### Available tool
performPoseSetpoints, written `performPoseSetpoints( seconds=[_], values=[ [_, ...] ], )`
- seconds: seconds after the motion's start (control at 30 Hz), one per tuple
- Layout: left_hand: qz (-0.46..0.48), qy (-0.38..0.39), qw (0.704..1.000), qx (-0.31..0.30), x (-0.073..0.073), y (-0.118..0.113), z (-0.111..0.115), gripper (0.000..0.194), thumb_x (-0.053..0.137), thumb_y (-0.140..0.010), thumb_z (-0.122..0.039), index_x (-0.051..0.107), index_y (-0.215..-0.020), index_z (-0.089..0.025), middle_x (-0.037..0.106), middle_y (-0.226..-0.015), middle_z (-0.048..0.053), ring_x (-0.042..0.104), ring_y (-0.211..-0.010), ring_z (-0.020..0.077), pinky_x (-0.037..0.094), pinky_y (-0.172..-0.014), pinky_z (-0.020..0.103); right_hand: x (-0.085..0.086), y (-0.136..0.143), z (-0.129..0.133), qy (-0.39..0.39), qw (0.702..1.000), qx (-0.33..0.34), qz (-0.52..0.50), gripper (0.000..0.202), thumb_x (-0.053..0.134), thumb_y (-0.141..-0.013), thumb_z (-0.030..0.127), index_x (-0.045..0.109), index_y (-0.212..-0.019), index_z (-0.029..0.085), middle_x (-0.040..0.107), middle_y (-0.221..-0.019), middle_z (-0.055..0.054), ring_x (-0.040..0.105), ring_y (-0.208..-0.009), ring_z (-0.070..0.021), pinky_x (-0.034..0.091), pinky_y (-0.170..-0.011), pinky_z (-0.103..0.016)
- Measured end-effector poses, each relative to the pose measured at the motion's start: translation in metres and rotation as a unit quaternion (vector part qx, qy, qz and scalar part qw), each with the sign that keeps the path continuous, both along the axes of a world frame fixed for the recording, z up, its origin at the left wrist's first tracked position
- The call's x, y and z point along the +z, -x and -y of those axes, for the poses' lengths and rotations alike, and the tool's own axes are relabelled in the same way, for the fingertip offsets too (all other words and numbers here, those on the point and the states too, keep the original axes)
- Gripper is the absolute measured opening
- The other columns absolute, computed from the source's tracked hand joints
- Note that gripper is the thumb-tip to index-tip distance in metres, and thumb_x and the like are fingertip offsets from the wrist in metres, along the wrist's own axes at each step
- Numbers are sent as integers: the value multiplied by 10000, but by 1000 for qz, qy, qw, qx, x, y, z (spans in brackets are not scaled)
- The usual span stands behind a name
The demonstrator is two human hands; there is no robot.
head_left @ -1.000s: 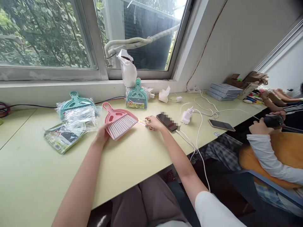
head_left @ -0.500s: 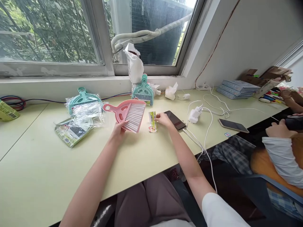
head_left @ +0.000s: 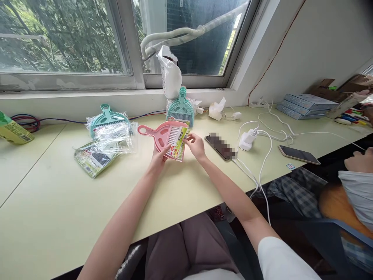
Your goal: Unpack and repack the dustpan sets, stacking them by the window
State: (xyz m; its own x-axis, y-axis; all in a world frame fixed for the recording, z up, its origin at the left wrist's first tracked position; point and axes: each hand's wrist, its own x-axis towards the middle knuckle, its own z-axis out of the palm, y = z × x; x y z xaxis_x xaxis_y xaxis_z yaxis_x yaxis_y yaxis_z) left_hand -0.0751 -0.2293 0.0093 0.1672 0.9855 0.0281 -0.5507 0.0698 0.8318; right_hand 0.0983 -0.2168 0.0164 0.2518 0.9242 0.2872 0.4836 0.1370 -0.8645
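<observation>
A pink dustpan with a white-bristled brush [head_left: 163, 137] is gripped at its lower edge by my left hand [head_left: 159, 158], a little above the table. Across the bristles lies a yellow-green printed label card [head_left: 181, 140]. My right hand [head_left: 196, 146] pinches the card's right edge between thumb and fingers. Behind them stand teal dustpan sets [head_left: 181, 107] in clear wrapping against the wall below the window. To the left, another teal dustpan set [head_left: 109, 118] lies with crumpled clear plastic beside a flat printed package [head_left: 94, 159].
A phone [head_left: 220, 147] with a cable lies right of my right hand, near a white charger [head_left: 248, 139] and loose cords. Farther right are a second phone [head_left: 299, 154] and stacked blue boxes [head_left: 305, 105]. Another person [head_left: 355, 186] sits at the right.
My right hand has lifted the label card off the table and brought it left onto the brush bristles. My left hand still holds the pink dustpan. The camera view has shifted slightly.
</observation>
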Motion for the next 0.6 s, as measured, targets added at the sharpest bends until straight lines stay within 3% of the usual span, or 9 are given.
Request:
performPoseSetpoints(
  seconds=[0.1,0.23,0.37,0.43,0.5,0.6],
  values=[
    [-21,-23,999,-6,0,0,1,782,855,-548,-118,548,-1259,-227,667,-1216,102,661,-1065,276,584,-784,324,3,0,5,-4,995,-49,84,284,580,-849,480,640,-974,232,725,-884,-12,551,-616,-136,366,-586,-258],
    [-27,4,1000,6,-3,2,-1,783,837,-491,-53,574,-1212,-206,697,-1147,101,686,-987,281,586,-760,349,4,2,10,-18,988,-46,144,246,545,-896,433,626,-1027,241,722,-912,-13,576,-649,-156,381,-634,-270],
    [-12,-9,1000,-15,-4,-1,-2,771,825,-500,-36,582,-1209,-214,699,-1149,90,678,-1018,284,583,-794,356,2,7,12,-60,987,-48,139,330,523,-902,421,552,-1177,241,659,-1024,-44,576,-727,-168,417,-680,-280],
    [-1,0,1000,-9,-6,-1,-3,716,811,-529,-40,586,-1189,-205,703,-1135,88,682,-1011,277,585,-792,352,5,8,12,-107,991,-45,69,434,562,-866,432,475,-1250,250,588,-1112,-60,563,-787,-166,442,-712,-284],
    [10,24,1000,11,-8,0,-6,631,790,-560,-44,597,-1143,-187,710,-1105,87,687,-999,269,585,-801,348,13,6,13,-151,986,-20,-66,406,562,-848,417,455,-1210,267,533,-1100,-48,541,-791,-147,459,-738,-283],
    [28,45,997,54,-11,6,-12,556,755,-588,-31,606,-1102,-187,709,-1102,72,681,-1024,251,580,-832,321,35,2,22,-139,934,94,-316,219,505,-833,330,472,-1043,276,497,-962,-14,502,-704,-121,467,-695,-275]
  ],
)
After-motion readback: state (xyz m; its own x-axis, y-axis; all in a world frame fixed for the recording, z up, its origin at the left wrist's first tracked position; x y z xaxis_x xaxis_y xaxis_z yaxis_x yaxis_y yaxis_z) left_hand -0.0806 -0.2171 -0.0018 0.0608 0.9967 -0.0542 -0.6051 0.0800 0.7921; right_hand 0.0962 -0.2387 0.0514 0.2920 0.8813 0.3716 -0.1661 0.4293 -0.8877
